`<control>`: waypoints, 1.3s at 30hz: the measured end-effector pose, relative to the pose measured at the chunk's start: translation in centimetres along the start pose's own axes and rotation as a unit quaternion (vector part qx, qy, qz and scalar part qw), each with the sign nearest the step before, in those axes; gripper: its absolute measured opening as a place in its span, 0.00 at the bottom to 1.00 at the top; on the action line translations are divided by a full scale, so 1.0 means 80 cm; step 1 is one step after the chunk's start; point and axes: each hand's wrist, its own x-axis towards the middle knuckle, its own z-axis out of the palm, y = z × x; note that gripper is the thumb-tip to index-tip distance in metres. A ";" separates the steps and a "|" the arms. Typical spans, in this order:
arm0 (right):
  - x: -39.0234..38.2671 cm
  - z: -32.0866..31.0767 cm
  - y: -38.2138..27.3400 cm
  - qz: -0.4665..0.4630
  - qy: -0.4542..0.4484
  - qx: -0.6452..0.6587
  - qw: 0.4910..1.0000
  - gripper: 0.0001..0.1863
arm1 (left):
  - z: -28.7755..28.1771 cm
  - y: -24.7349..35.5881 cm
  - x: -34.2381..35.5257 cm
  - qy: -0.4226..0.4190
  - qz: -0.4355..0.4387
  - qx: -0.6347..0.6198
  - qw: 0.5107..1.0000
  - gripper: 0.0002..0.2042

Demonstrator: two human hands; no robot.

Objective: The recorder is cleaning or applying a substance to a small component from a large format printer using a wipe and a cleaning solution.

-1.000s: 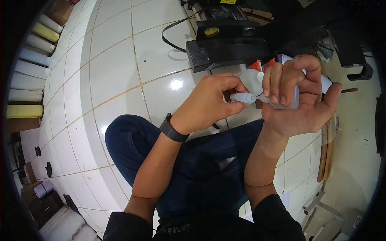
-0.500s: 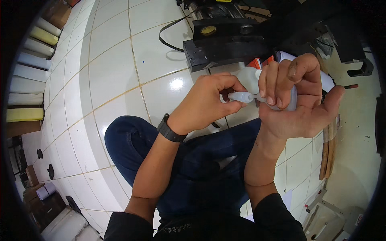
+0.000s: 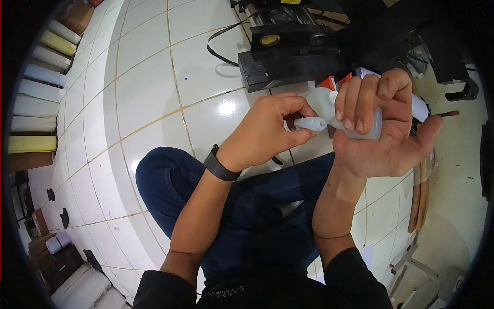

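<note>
My left hand (image 3: pixel 272 129), a dark watch at its wrist, pinches a small translucent white cap (image 3: pixel 311 123) between thumb and fingers. Bent fingers of my right hand (image 3: pixel 383 113) press a small translucent plastic bottle (image 3: pixel 374 126) against the palm; the thumb sticks out free. The bottle lies on its side with its neck toward the cap. Whether cap and neck touch is hard to make out. Just beyond my hands is a larger whitish translucent container (image 3: pixel 321 99), partly covered by the right fingers.
A black machine (image 3: pixel 293 56) with a looped cable (image 3: pixel 211 46) stands ahead on the white tiled floor (image 3: pixel 144 77). White and yellow rolls (image 3: pixel 33 144) line the far left. Wooden strips (image 3: pixel 419 198) lie by the right wall. My crossed legs (image 3: pixel 257 206) are below my hands.
The fingers of my right hand have shifted slightly on the bottle, showing more of it. Both hands otherwise keep nearly the same place, and the view has moved a little.
</note>
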 end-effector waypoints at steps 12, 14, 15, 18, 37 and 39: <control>0.000 0.003 -0.001 -0.006 -0.009 0.004 1.000 0.35 | -0.002 0.002 0.000 0.001 -0.006 0.007 1.000 0.10; -0.001 0.002 0.000 -0.007 -0.006 0.000 1.000 0.34 | -0.002 0.003 0.001 -0.002 -0.009 0.007 1.000 0.10; -0.002 0.003 -0.001 -0.004 0.000 -0.005 1.000 0.34 | -0.002 0.003 0.001 -0.005 -0.011 0.008 1.000 0.10; -0.003 0.002 -0.002 0.000 0.005 -0.011 1.000 0.35 | -0.001 0.002 0.001 0.000 -0.004 0.005 1.000 0.10; -0.003 -0.011 0.017 0.019 -0.033 0.039 0.999 0.36 | -0.005 -0.004 0.001 0.000 -0.010 0.004 1.000 0.10; 0.001 -0.007 0.031 0.016 0.008 -0.035 0.999 0.33 | -0.011 -0.004 0.002 0.022 -0.025 0.022 0.999 0.10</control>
